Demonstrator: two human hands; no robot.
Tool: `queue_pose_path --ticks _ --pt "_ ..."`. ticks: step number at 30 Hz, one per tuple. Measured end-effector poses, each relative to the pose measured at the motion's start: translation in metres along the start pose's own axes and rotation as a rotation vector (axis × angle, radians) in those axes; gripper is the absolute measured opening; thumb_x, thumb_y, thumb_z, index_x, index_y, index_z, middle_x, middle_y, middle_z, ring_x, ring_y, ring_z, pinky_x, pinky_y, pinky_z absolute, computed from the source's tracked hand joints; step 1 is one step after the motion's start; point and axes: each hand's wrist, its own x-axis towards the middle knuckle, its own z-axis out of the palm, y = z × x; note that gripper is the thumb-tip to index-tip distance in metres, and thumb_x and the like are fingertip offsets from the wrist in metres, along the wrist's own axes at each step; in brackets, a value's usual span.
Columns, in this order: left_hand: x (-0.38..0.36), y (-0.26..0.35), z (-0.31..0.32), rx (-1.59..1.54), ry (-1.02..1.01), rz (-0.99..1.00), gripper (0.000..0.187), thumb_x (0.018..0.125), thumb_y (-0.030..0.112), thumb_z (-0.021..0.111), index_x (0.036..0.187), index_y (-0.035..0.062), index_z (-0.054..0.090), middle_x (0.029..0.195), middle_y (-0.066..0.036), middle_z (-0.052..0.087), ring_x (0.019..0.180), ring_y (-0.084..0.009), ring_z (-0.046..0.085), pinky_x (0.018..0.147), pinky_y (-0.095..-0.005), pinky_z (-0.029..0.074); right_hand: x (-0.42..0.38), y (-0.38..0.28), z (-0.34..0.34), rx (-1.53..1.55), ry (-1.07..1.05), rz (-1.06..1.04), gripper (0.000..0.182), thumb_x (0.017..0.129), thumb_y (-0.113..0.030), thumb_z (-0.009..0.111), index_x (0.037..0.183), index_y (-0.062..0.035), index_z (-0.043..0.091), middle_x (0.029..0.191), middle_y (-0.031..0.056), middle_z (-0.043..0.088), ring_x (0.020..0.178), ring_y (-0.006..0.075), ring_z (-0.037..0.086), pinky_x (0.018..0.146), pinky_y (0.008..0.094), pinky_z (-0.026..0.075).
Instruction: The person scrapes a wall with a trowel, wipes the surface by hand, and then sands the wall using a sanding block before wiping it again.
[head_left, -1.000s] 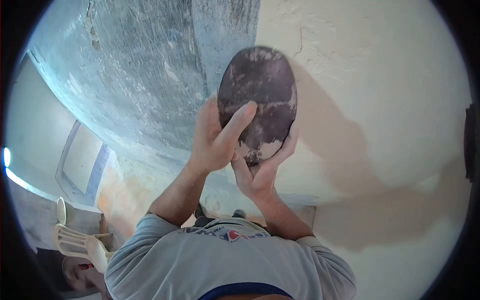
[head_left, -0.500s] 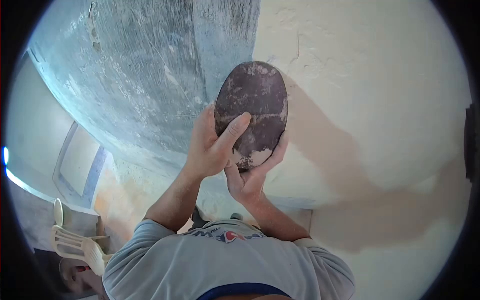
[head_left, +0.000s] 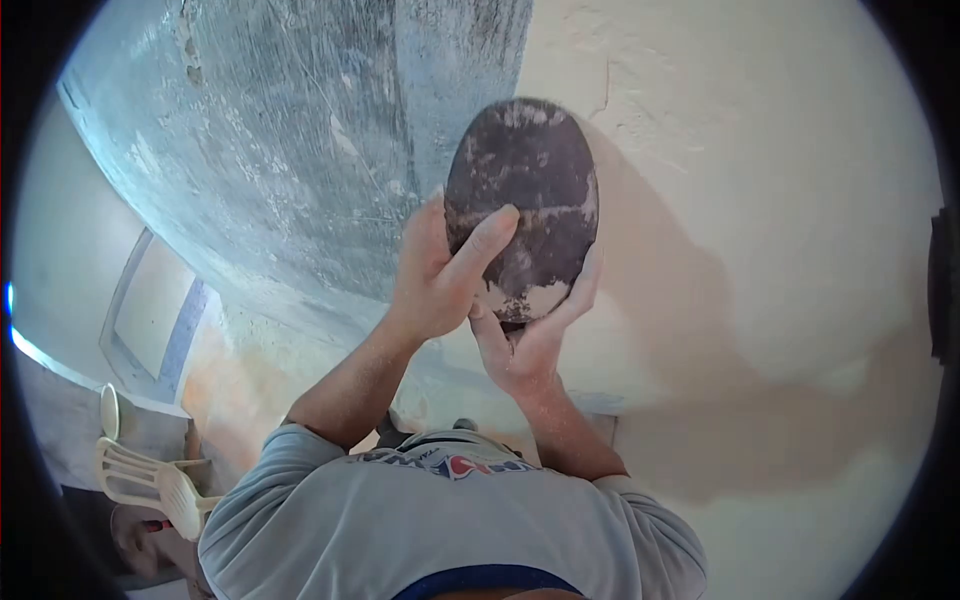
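Observation:
A dark oval pad (head_left: 525,170), smeared with whitish dust and crossed by a pale line at its middle, is raised in front of the wall. Round its left edge my left hand (head_left: 440,265) is closed, with the thumb lying across the pad's face and the other fingers mostly hidden behind. My right hand (head_left: 535,345) grips the lower end from below, its fingers along the lower right edge. Both hands look dusty. Whether the pad's far side touches the wall cannot be seen.
The wall has a grey-blue, scraped part (head_left: 290,130) at left and a smooth cream part (head_left: 780,200) at right, with a rough patch near the top. A pale plastic chair (head_left: 150,485) stands low at left, near a doorway-like panel (head_left: 155,310).
Both hands and the pad have moved slightly up and to the right. The grip on the pad looks the same.

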Motion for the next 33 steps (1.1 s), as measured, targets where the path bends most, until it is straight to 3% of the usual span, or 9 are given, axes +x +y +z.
queue_pose_path --ticks 2,7,9,11,13,18,21,26,33 --pt "-0.006 -0.031 0.004 -0.079 0.012 0.028 0.027 0.098 0.014 0.055 0.116 -0.0042 0.062 0.104 -0.006 0.069 0.092 -0.0102 0.061 0.081 -0.0268 0.051 -0.007 0.005 -0.011 -0.170 -0.049 -0.033 0.113 0.078 -0.009 0.081 0.148 0.0110 -0.006 0.136 0.0306 0.039 0.118 0.0387 0.053 0.104 0.0462 0.041" --pt "-0.013 -0.035 0.017 -0.133 0.063 0.069 0.027 0.098 0.013 0.055 0.117 -0.0046 0.061 0.106 -0.006 0.068 0.094 -0.0100 0.061 0.082 -0.0265 0.050 -0.011 0.001 -0.024 -0.104 -0.074 -0.035 0.110 0.080 -0.010 0.080 0.148 0.0115 -0.003 0.140 0.0327 0.035 0.121 0.0392 0.051 0.103 0.0479 0.042" --pt "-0.012 -0.024 0.014 -0.124 0.036 -0.078 0.026 0.098 0.014 0.055 0.116 -0.0041 0.061 0.106 -0.007 0.069 0.092 -0.0102 0.062 0.080 -0.0266 0.051 0.004 -0.015 -0.031 -0.373 -0.140 -0.047 0.108 0.082 -0.008 0.079 0.148 0.0101 -0.004 0.140 0.0333 0.033 0.123 0.0388 0.051 0.103 0.0482 0.043" --pt "-0.009 -0.026 0.017 -0.157 0.051 0.048 0.028 0.099 0.018 0.056 0.116 -0.0027 0.062 0.093 -0.005 0.071 0.082 -0.0088 0.062 0.071 -0.0272 0.052 0.000 -0.012 -0.031 -0.215 -0.147 0.000 0.107 0.082 -0.006 0.078 0.149 0.0090 -0.004 0.140 0.0333 0.035 0.122 0.0392 0.053 0.102 0.0483 0.044" --pt "-0.015 -0.043 0.022 -0.155 0.091 0.043 0.030 0.100 0.021 0.057 0.117 -0.0033 0.060 0.098 -0.006 0.070 0.086 -0.0086 0.062 0.076 -0.0264 0.052 -0.007 -0.006 -0.033 -0.012 -0.158 0.000 0.106 0.082 -0.006 0.078 0.149 0.0088 -0.003 0.138 0.0327 0.036 0.121 0.0397 0.054 0.101 0.0479 0.045" --pt "-0.013 -0.035 0.022 -0.224 0.093 0.063 0.027 0.099 0.012 0.055 0.121 -0.0037 0.058 0.108 -0.007 0.068 0.093 -0.0112 0.062 0.082 -0.0268 0.049 -0.002 -0.006 -0.033 -0.046 -0.148 0.007 0.106 0.081 -0.006 0.078 0.149 0.0094 -0.002 0.139 0.0328 0.036 0.121 0.0396 0.054 0.101 0.0474 0.046" --pt "-0.013 -0.034 0.019 -0.177 0.101 0.032 0.027 0.099 0.013 0.055 0.121 -0.0037 0.058 0.108 -0.007 0.068 0.093 -0.0108 0.061 0.081 -0.0263 0.050 0.000 -0.004 -0.033 -0.259 -0.152 -0.030 0.109 0.080 -0.013 0.082 0.148 0.0107 0.000 0.141 0.0328 0.031 0.123 0.0384 0.050 0.102 0.0490 0.043" --pt "-0.009 -0.037 0.011 -0.108 0.070 0.131 0.028 0.098 0.014 0.056 0.120 -0.0041 0.059 0.107 -0.006 0.068 0.092 -0.0106 0.061 0.080 -0.0259 0.050 -0.001 0.001 -0.017 -0.163 -0.101 -0.059 0.109 0.081 -0.012 0.081 0.148 0.0100 -0.001 0.139 0.0326 0.032 0.122 0.0397 0.050 0.102 0.0486 0.043" --pt "-0.004 -0.019 0.003 -0.076 0.075 0.103 0.026 0.098 0.012 0.057 0.117 -0.0052 0.060 0.106 -0.009 0.069 0.091 -0.0113 0.064 0.079 -0.0272 0.052 -0.001 0.001 -0.001 -0.119 -0.073 -0.030 0.111 0.082 -0.012 0.079 0.148 0.0079 -0.007 0.141 0.0305 0.029 0.127 0.0369 0.044 0.106 0.0479 0.037"
